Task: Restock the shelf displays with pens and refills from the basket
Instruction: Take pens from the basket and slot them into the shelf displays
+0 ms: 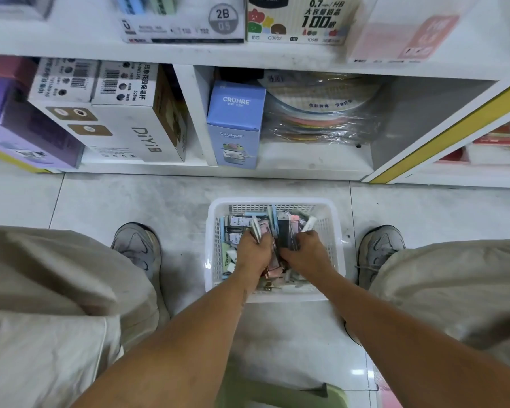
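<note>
A white plastic basket stands on the tiled floor between my feet, filled with small refill packs in blue, pink, black and white. Both hands are down inside it. My left hand has its fingers curled around a few thin packs at the middle of the pile. Close beside it, my right hand grips a dark pack standing on end. The packs under my hands are hidden.
A white shelf unit rises just beyond the basket. Its bottom bay holds a blue CRUHRE box and a plastic-wrapped stack; DiYi cup boxes sit to the left. Lead refill display boxes stand on the shelf above. My shoes flank the basket.
</note>
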Demonstrator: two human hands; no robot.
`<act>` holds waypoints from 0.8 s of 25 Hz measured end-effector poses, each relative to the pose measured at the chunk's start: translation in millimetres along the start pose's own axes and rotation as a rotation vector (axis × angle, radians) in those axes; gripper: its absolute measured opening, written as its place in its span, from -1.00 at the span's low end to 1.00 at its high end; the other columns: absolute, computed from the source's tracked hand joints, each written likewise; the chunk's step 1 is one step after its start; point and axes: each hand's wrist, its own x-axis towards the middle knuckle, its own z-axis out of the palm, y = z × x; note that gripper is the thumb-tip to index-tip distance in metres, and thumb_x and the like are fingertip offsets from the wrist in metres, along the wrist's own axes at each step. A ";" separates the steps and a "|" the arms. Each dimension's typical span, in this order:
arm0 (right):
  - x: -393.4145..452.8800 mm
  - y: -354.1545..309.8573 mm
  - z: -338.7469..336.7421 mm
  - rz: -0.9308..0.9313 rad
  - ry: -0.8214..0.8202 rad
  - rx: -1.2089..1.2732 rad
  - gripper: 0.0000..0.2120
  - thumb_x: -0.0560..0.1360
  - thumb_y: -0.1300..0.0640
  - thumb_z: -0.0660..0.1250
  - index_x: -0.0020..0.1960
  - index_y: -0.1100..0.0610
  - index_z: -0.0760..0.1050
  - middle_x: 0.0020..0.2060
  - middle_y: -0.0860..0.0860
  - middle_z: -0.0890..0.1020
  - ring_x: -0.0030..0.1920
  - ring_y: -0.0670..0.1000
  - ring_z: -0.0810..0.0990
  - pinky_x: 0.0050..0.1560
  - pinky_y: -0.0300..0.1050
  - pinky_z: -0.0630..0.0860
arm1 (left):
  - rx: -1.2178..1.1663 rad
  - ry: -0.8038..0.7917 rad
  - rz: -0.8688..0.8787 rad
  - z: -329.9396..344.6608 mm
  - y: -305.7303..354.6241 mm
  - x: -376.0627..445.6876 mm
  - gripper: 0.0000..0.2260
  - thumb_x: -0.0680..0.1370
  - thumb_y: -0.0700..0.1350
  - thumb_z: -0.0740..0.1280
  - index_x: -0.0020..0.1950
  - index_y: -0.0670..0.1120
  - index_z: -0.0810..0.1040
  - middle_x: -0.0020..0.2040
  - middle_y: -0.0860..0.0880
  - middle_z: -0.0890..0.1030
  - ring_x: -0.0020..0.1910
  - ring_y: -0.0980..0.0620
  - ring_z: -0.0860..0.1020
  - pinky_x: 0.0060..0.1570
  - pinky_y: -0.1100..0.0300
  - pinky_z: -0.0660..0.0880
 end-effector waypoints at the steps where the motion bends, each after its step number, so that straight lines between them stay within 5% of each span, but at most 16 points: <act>1: -2.8 -3.6 -0.3 0.002 0.005 -0.022 -0.77 0.46 0.07 0.40 0.00 0.22 0.56 -0.06 0.13 0.57 -0.08 0.16 0.59 -0.05 -0.01 0.58 | -0.017 -0.014 0.003 -0.7 2.7 -2.0 -0.80 0.61 -0.10 0.26 0.23 -0.05 0.47 -0.03 0.03 0.60 -0.10 0.10 0.56 -0.23 0.28 0.44; 3: -9.6 -10.9 0.3 -0.006 0.017 -0.064 -0.79 0.47 0.05 0.37 -0.04 0.20 0.50 -0.17 0.11 0.62 -0.10 0.19 0.63 -0.16 -0.03 0.54 | -0.068 -0.054 -0.032 0.2 5.9 -4.2 -0.81 0.59 -0.11 0.26 0.20 -0.01 0.46 0.01 0.00 0.62 -0.07 0.06 0.59 -0.18 0.19 0.55; 6: -15.4 -19.1 2.6 -0.032 0.018 -0.112 -0.76 0.51 0.06 0.33 0.07 0.21 0.47 -0.09 0.17 0.64 -0.02 0.22 0.63 -0.16 -0.09 0.43 | -0.247 -0.148 -0.137 1.7 9.1 -6.8 -0.79 0.51 0.00 0.39 0.12 0.01 0.53 -0.01 -0.04 0.69 -0.03 -0.03 0.67 -0.01 -0.04 0.63; 9: -18.7 -22.6 -0.1 -0.094 0.022 -0.094 -0.70 0.49 0.08 0.37 0.15 0.21 0.48 -0.02 0.16 0.66 0.01 0.18 0.63 -0.15 -0.15 0.38 | -0.313 -0.155 -0.143 -1.3 8.5 -10.7 -0.61 0.32 0.06 0.61 0.04 -0.01 0.58 -0.13 -0.03 0.73 -0.16 -0.02 0.71 -0.16 -0.08 0.66; 13: -22.0 -14.2 -8.5 -0.056 -0.089 0.227 -0.72 0.40 0.11 0.53 0.03 0.09 0.52 -0.16 -0.05 0.62 -0.17 -0.01 0.61 -0.23 -0.30 0.46 | -0.431 -0.166 -0.194 -6.0 8.5 -9.1 -0.59 0.33 -0.25 0.60 0.12 -0.19 0.58 -0.12 -0.21 0.71 -0.17 -0.19 0.70 -0.17 -0.21 0.63; 16: -19.7 -3.0 -19.8 0.126 -0.184 0.599 -0.79 0.45 0.23 0.52 0.04 0.18 0.58 -0.10 0.11 0.67 -0.19 0.07 0.68 -0.10 0.00 0.62 | -0.410 -0.204 -0.194 -11.9 9.5 -6.3 -0.62 0.37 -0.37 0.51 0.15 -0.23 0.53 -0.08 -0.24 0.70 -0.16 -0.21 0.70 -0.23 -0.12 0.64; 20: -10.3 1.8 -29.8 0.252 -0.085 0.694 -0.88 0.43 0.42 0.44 -0.06 0.29 0.59 -0.33 0.14 0.66 -0.36 0.05 0.66 -0.24 -0.07 0.63 | -0.348 -0.277 -0.200 -12.8 14.5 -6.7 -0.64 0.36 -0.39 0.50 0.12 -0.25 0.56 -0.07 -0.26 0.70 -0.11 -0.24 0.69 -0.11 -0.27 0.61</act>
